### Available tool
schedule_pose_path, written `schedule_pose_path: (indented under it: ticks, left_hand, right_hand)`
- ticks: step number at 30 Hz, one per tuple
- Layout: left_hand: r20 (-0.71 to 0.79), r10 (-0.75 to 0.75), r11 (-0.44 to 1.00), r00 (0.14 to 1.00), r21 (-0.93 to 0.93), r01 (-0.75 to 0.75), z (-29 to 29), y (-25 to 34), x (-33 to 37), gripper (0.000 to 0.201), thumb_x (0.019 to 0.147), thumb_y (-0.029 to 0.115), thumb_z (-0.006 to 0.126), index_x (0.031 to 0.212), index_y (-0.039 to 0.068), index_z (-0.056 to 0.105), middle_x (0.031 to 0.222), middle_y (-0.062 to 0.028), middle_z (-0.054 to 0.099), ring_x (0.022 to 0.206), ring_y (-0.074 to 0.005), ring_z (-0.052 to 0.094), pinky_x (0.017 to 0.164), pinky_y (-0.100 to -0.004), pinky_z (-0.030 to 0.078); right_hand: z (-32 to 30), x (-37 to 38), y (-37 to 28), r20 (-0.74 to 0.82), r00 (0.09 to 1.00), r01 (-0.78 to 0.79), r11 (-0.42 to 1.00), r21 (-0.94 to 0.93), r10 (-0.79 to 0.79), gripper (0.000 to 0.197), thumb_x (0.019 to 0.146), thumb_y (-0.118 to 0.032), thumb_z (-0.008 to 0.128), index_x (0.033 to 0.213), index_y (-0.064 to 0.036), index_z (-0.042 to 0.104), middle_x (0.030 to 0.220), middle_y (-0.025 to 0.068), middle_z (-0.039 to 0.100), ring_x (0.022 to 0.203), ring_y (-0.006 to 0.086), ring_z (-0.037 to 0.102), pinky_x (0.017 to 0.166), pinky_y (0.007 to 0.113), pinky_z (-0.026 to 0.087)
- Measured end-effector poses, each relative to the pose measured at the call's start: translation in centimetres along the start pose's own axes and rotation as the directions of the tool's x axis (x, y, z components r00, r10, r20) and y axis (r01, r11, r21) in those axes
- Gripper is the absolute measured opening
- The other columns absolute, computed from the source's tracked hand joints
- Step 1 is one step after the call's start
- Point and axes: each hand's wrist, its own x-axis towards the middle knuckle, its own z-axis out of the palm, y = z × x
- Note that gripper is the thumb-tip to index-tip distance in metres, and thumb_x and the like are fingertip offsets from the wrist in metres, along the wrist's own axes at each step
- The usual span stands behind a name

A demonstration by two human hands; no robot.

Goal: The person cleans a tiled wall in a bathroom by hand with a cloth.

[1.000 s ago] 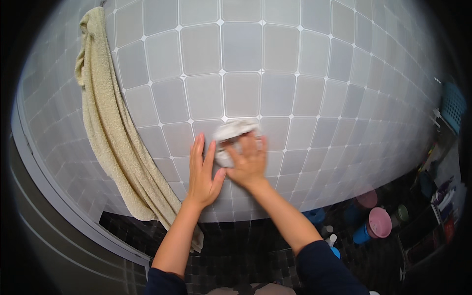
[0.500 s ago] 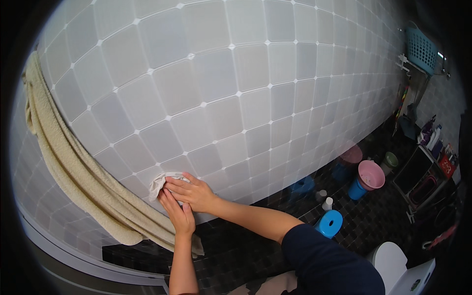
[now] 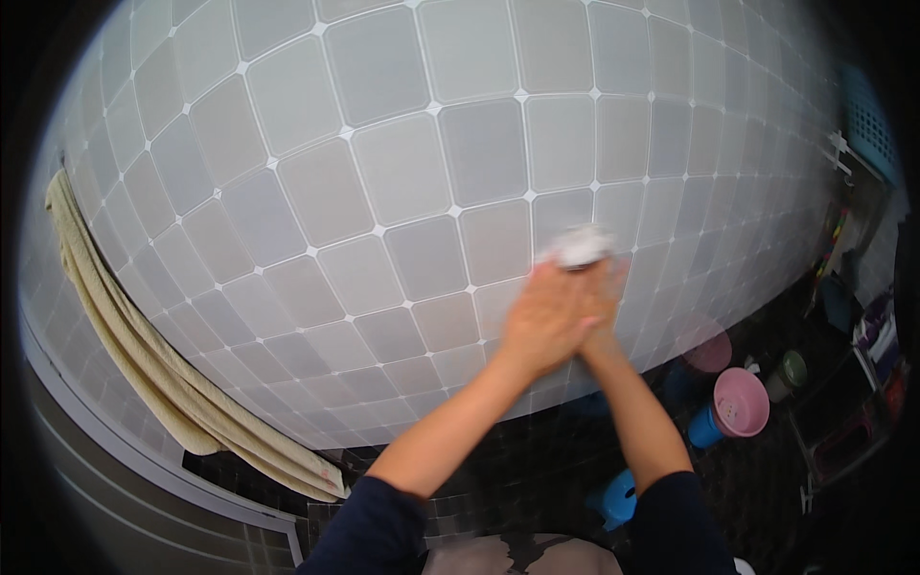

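Observation:
A crumpled white cloth (image 3: 583,246) lies against the tiled wall (image 3: 402,177), blurred by motion. Behind it, both of my hands come together, pressing it to the tiles. My left hand (image 3: 544,318) overlaps my right hand (image 3: 600,299), and its fingers reach up to the cloth's lower edge. The fingers of both hands are smeared, so their exact placing on the cloth is unclear. My two forearms rise from the lower edge in dark sleeves.
A long cream towel (image 3: 144,335) hangs at the left. On the dark floor (image 3: 498,470) stand a blue stool (image 3: 618,500) and a pink basin (image 3: 741,402) on a blue bucket (image 3: 706,428). A green bucket (image 3: 791,372) is beyond. A blue basket (image 3: 870,125) hangs at the upper right.
Both hands and the white cloth have swept right and up across the wall, away from the towel. The view has shifted too, and the toilet has almost left the picture.

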Motion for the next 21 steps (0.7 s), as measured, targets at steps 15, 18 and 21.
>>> schedule_pose_path:
  ticks: [15,18,21]
  left_hand:
    - [0.339,0.089,0.981,0.936,0.134,-0.141,14.8,13.3,8.1,0.088,0.086,0.057,0.048,0.149,0.004,0.017,0.156,-0.0126,0.014,0.145,-0.026,0.006,0.117,-0.041,0.002]
    - [0.299,-0.03,1.0,0.954,0.009,0.028,10.4,10.4,3.0,0.087,0.085,0.053,0.052,0.148,0.002,0.019,0.155,-0.0152,0.015,0.145,-0.0272,0.01,0.117,-0.0409,0.006]
    - [0.164,-0.141,0.959,0.976,-0.222,0.176,2.8,5.1,-5.8,0.08,0.084,0.044,0.06,0.144,0.0,0.029,0.152,-0.0208,0.022,0.142,-0.0322,0.02,0.115,-0.0439,0.016]
  right_hand:
    - [-0.4,-10.1,17.5,0.0,0.861,-0.506,0.855,0.118,0.509,0.061,0.092,-0.047,0.044,0.138,-0.0082,0.04,0.14,0.0142,0.043,0.131,0.0339,0.035,0.11,0.055,0.018]
    - [1.0,-9.6,10.5,0.102,0.877,-0.481,0.857,0.185,0.47,0.061,0.092,-0.048,0.044,0.138,-0.0085,0.04,0.139,0.0137,0.044,0.13,0.0339,0.037,0.11,0.055,0.019]
    - [1.3,-8.4,1.0,0.284,0.874,-0.468,0.839,0.277,0.394,0.06,0.092,-0.049,0.044,0.137,-0.0088,0.041,0.138,0.0132,0.045,0.128,0.0339,0.039,0.11,0.054,0.02]
